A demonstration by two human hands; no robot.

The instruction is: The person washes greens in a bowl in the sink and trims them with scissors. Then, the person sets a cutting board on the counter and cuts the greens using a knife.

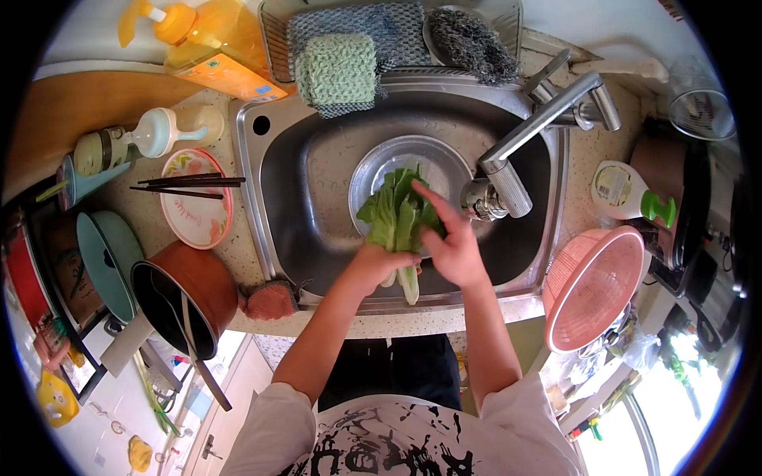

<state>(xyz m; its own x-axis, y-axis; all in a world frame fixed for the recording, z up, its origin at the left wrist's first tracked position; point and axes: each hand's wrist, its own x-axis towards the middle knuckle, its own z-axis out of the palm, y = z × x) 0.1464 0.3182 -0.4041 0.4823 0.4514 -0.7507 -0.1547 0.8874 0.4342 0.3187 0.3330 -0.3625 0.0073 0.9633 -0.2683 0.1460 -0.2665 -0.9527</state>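
My left hand (pixel 379 263) is closed round the pale stalks of a bunch of leafy greens (pixel 394 218). The leaves point away from me, over a round metal basin (pixel 436 149) standing in the sink (pixel 317 230). My right hand (pixel 454 244) is at the right side of the greens, its fingers apart and slightly blurred. One fingertip overlaps the leaf edge; whether it presses on the leaf I cannot tell. White stalk ends stick out below my left hand, near the sink's front edge.
A metal faucet (pixel 508 151) reaches over the sink's right side. Right of the sink are a pink colander (pixel 591 289) and a white bottle (pixel 617 189). To the left stand a brown pot (pixel 214 282) and a plate (pixel 194 218) with chopsticks (pixel 186 182) across it. A green cloth (pixel 337 71) hangs behind.
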